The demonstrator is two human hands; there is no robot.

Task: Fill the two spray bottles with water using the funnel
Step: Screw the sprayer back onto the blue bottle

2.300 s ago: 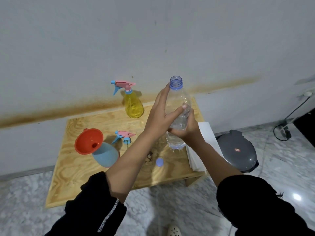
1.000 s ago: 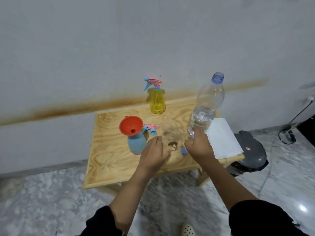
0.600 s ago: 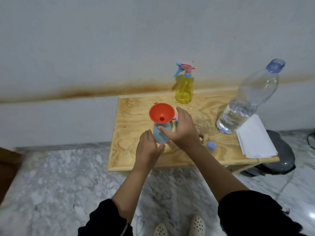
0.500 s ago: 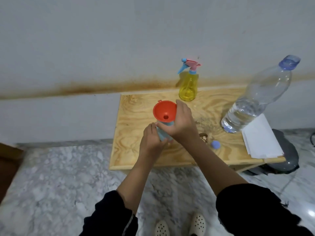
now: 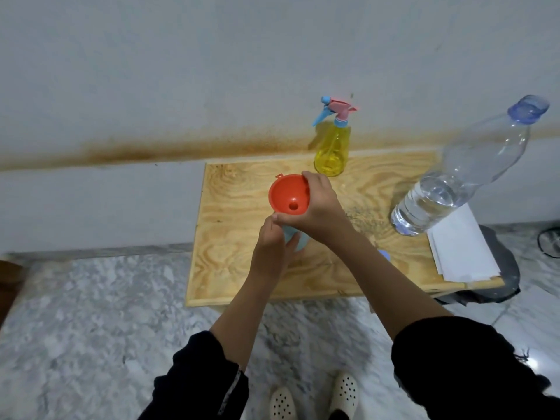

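Note:
An orange funnel (image 5: 288, 195) sits in the neck of a light blue spray bottle (image 5: 295, 239) on the wooden table (image 5: 242, 268). My right hand (image 5: 321, 207) wraps around the funnel's right rim and underside. My left hand (image 5: 272, 247) grips the blue bottle's body from the front and hides most of it. A yellow spray bottle (image 5: 331, 153) with its pink and blue trigger head on stands at the table's back edge. An uncapped clear water bottle (image 5: 460, 177), partly filled, stands at the right. The blue bottle's loose trigger head is hidden behind my right hand.
A stack of white paper (image 5: 460, 250) lies on the table's right end. A small blue cap (image 5: 384, 254) shows beside my right forearm. A dark grey object (image 5: 503, 268) sits on the marble floor beyond the table's right edge. A stained wall rises right behind the table.
My right hand set the water bottle down on the table and moved left onto the funnel. My left hand closed around the blue spray bottle. The view shifted left.

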